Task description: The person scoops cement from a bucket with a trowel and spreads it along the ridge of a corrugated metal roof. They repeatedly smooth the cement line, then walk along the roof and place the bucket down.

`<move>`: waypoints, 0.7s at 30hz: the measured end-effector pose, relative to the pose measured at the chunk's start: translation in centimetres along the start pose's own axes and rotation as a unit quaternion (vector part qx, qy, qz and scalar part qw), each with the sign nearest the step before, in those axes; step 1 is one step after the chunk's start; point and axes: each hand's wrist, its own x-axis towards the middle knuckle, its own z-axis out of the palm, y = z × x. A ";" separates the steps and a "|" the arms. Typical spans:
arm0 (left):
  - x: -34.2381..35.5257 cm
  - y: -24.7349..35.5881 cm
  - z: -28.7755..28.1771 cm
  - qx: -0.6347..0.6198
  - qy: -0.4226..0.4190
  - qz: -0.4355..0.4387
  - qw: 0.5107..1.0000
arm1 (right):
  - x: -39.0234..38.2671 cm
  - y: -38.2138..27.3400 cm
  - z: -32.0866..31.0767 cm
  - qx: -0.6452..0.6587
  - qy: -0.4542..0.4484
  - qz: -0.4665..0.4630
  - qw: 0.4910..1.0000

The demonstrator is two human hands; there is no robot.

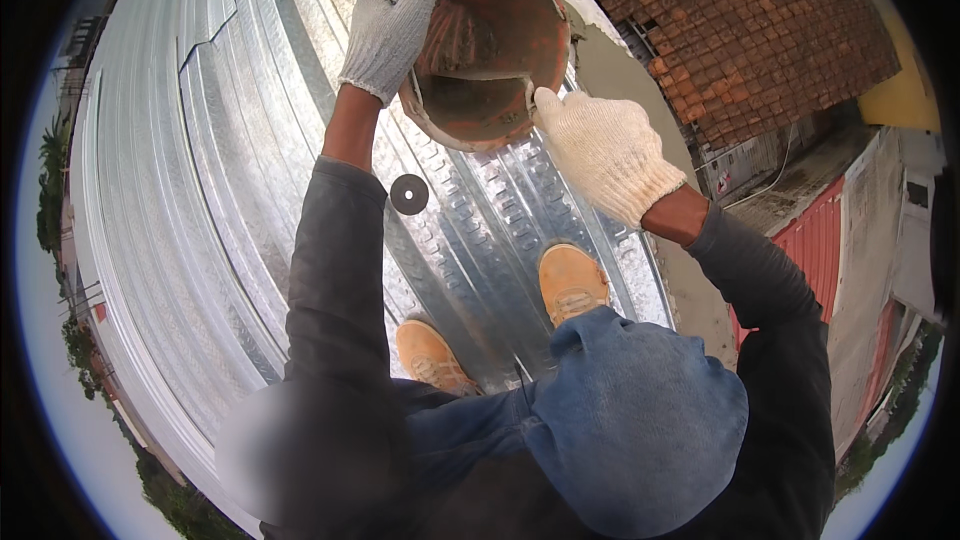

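A mortar-smeared, reddish bucket (pixel 500 15) sits at the far end of the ribbed metal roof (pixel 250 140), its mouth facing up toward the person. It likely handles stiff-walled and tough, heavier with whatever lies in its near part, and gritty at the rim; the 2 sides of the rim, or the thin bail, look the best holds. The bucket lies between the 2 gloved hands: the left hand (pixel 393 32) is clamped on its left rim, thumb uppermost, while the right hand (pixel 605 145) has curled fingers at the near right rim; whether they pinch the rim or a tool handle, I cannot tell. Nearer, 1 dark disc (pixel 398 195) lies left of 2 tan boots (pixel 572 278); rightward runs a grey mortar strip (pixel 625 90).
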 end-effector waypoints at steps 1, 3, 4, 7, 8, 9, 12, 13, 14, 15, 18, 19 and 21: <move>0.0 0.4 0.7 0.008 0.003 -0.002 1.000 | 0.3 1.0 -0.8 0.000 0.038 0.013 0.999; -0.2 1.3 2.2 0.030 0.011 0.008 0.999 | 2.3 3.0 -1.9 0.000 0.109 0.048 0.993; -0.2 1.7 2.9 0.058 0.014 0.020 0.998 | 3.4 4.0 -2.7 0.011 0.105 0.059 0.993; 0.3 1.6 4.6 0.092 0.022 0.039 0.995 | 2.5 3.2 1.2 0.039 0.071 0.085 0.993; 0.1 2.4 4.9 0.080 0.018 0.028 0.996 | 1.9 2.6 1.9 0.056 0.051 0.094 0.993; -0.5 3.1 5.2 0.068 0.014 0.018 0.997 | 1.1 2.0 2.2 0.055 0.009 0.117 0.992; -2.1 3.5 5.1 0.097 0.016 0.015 0.995 | 0.5 0.2 -0.2 0.057 -0.053 0.044 0.996; -2.7 3.3 5.0 0.115 0.017 0.016 0.993 | 1.0 0.0 -1.1 0.031 -0.060 0.027 0.997; -3.1 3.4 5.4 0.127 0.019 0.038 0.991 | 1.3 1.0 -0.4 0.032 0.033 -0.008 0.999; -3.7 3.4 5.5 0.141 0.020 0.057 0.988 | 1.6 2.7 0.8 0.033 0.125 -0.044 0.991; -4.6 3.5 5.6 0.151 0.015 0.088 0.985 | 1.7 4.3 1.9 0.064 0.103 -0.051 0.991; -4.5 3.3 5.3 0.125 0.011 0.076 0.989 | 1.2 4.1 1.3 0.056 0.058 -0.039 0.996; -4.6 2.1 3.1 0.069 0.016 0.038 0.997 | 1.0 1.7 0.6 0.062 -0.003 0.005 0.998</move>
